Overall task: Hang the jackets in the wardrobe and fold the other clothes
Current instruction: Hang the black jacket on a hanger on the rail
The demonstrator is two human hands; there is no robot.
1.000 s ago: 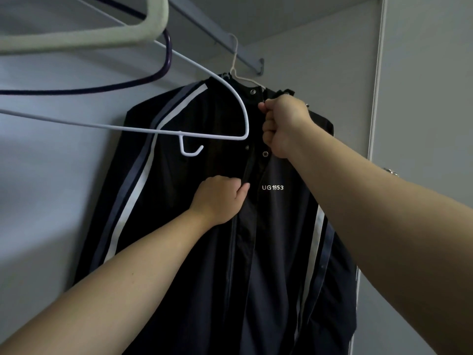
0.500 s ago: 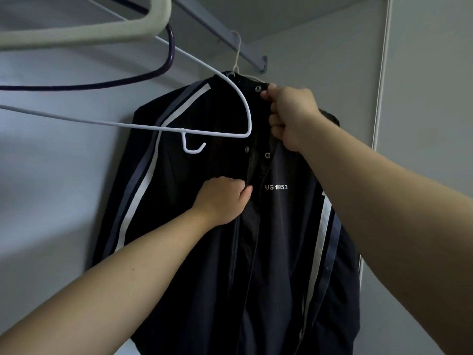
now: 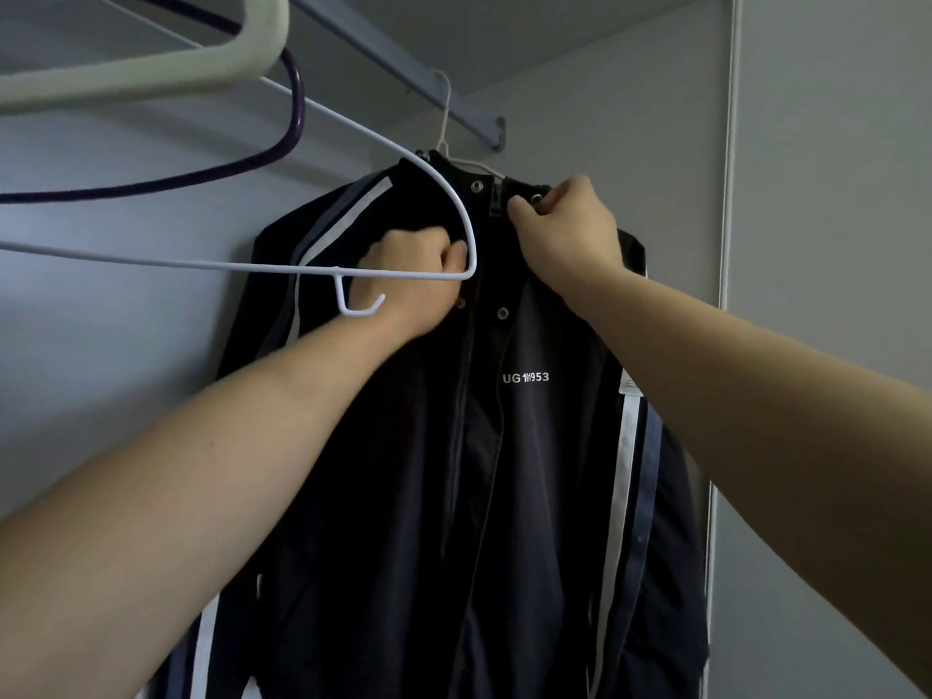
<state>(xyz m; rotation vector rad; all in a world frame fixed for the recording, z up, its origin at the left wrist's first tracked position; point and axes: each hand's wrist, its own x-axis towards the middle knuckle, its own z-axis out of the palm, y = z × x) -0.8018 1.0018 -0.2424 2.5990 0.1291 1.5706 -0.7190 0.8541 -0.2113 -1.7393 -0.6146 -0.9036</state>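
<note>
The track jacket (image 3: 544,471) is hung at the wardrobe rail's (image 3: 383,50) right end; its left front is gripped by the left hand (image 3: 418,274), its collar pinched by the right hand (image 3: 565,229). Both edges should be drawn level, so the snaps are aligned.

A grey metal rail (image 3: 383,47) slants away overhead and ends in a small bracket (image 3: 498,134) fixed to the far wall (image 3: 630,123). Above the rail sits a flat grey top panel (image 3: 529,22). Left of and below the rail stands a plain grey side wall (image 3: 101,370). Right of the rail's end, a white vertical strip (image 3: 729,143) edges another grey panel (image 3: 832,219). The light is dim and cool
</note>
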